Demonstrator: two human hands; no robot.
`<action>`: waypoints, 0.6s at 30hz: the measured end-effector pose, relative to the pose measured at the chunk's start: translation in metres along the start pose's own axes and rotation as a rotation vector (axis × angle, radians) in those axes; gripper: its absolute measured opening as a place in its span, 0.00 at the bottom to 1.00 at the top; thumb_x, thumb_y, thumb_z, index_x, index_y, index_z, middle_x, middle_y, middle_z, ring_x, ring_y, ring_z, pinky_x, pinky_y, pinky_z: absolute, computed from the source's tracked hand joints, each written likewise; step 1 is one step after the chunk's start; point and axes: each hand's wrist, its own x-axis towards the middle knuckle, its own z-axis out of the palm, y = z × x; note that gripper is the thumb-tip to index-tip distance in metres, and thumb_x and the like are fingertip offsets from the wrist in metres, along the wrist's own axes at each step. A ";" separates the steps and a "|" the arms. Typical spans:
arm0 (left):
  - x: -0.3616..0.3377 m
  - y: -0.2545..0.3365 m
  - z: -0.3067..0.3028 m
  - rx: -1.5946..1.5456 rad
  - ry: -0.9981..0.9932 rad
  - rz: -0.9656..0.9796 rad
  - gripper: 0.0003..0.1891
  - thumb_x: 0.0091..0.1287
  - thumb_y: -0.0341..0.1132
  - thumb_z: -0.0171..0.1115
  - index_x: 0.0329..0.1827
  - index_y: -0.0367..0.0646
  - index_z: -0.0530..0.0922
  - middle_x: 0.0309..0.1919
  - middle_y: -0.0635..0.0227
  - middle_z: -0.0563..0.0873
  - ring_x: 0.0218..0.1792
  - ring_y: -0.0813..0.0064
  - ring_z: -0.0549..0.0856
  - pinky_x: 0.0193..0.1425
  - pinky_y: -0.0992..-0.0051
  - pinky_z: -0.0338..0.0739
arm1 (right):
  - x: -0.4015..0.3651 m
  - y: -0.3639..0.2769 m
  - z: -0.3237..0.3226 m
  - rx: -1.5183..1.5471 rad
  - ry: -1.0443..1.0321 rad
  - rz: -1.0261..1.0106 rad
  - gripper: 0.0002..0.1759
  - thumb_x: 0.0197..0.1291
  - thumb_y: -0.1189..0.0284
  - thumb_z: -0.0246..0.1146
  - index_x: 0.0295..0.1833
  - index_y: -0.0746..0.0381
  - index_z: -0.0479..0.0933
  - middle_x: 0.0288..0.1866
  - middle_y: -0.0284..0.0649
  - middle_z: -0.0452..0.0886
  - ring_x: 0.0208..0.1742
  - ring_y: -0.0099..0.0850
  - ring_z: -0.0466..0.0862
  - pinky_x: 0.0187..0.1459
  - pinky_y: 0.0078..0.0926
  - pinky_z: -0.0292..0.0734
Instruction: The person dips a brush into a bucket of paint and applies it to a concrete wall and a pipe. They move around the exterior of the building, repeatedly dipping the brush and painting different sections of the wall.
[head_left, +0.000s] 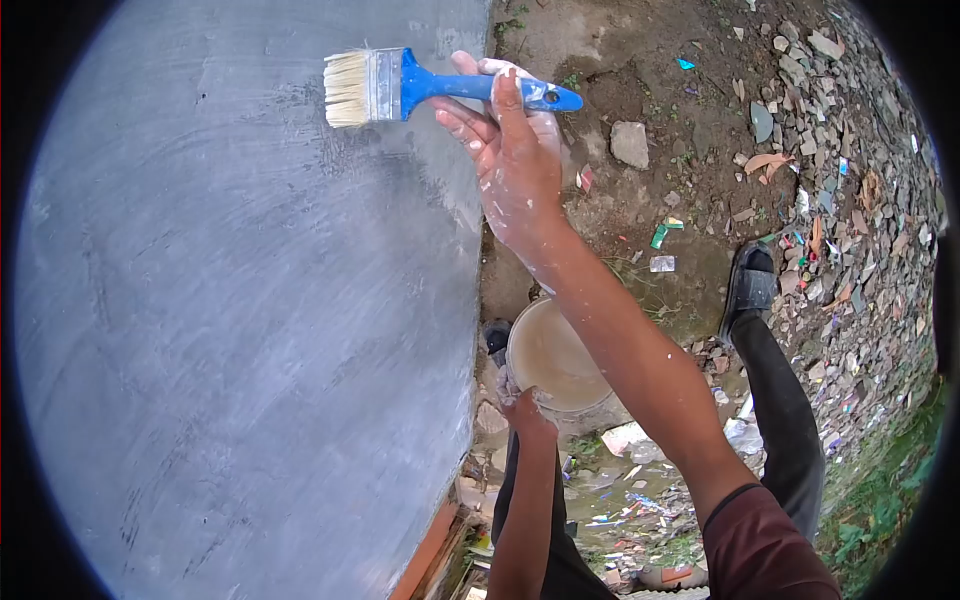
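My right hand [520, 150], spotted with white paint, is closed around the blue handle of a flat paintbrush [425, 85]. The pale bristles point left and overlap the grey-painted wall [250, 300] in this view. Lower down, my left hand [522, 398] grips the near-left rim of a round bucket [560, 355] that holds a cloudy, whitish-beige liquid. My right forearm crosses in front of the bucket's right side and hides part of it.
Bare ground [600, 220] with a pale stone [630, 145] and scraps of litter runs along the wall. Rubble and broken pieces [850, 230] spread to the right. My sandalled foot [752, 285] stands on the dirt. Green plants [880, 520] grow at the lower right.
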 end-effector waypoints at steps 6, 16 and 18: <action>0.020 0.031 0.019 -0.003 -0.086 -0.021 0.28 0.52 0.17 0.57 0.61 0.38 0.69 0.54 0.61 0.80 0.52 0.67 0.82 0.56 0.67 0.79 | 0.022 0.060 -0.076 -0.178 0.255 -0.069 0.18 0.70 0.65 0.56 0.52 0.71 0.70 0.51 0.53 0.80 0.40 0.37 0.86 0.42 0.27 0.85; 0.036 0.050 0.019 0.113 -0.091 -0.059 0.27 0.54 0.17 0.58 0.60 0.40 0.70 0.53 0.66 0.80 0.51 0.72 0.82 0.55 0.70 0.77 | -0.016 0.024 0.023 -0.365 0.069 -0.235 0.13 0.68 0.72 0.57 0.49 0.72 0.72 0.45 0.54 0.82 0.41 0.35 0.86 0.38 0.26 0.86; 0.048 0.039 -0.003 0.111 -0.153 -0.055 0.28 0.54 0.17 0.58 0.61 0.41 0.69 0.54 0.66 0.80 0.51 0.71 0.82 0.55 0.71 0.77 | -0.028 0.004 0.050 -0.318 -0.039 -0.307 0.12 0.68 0.73 0.57 0.49 0.72 0.72 0.45 0.54 0.82 0.41 0.35 0.86 0.38 0.27 0.86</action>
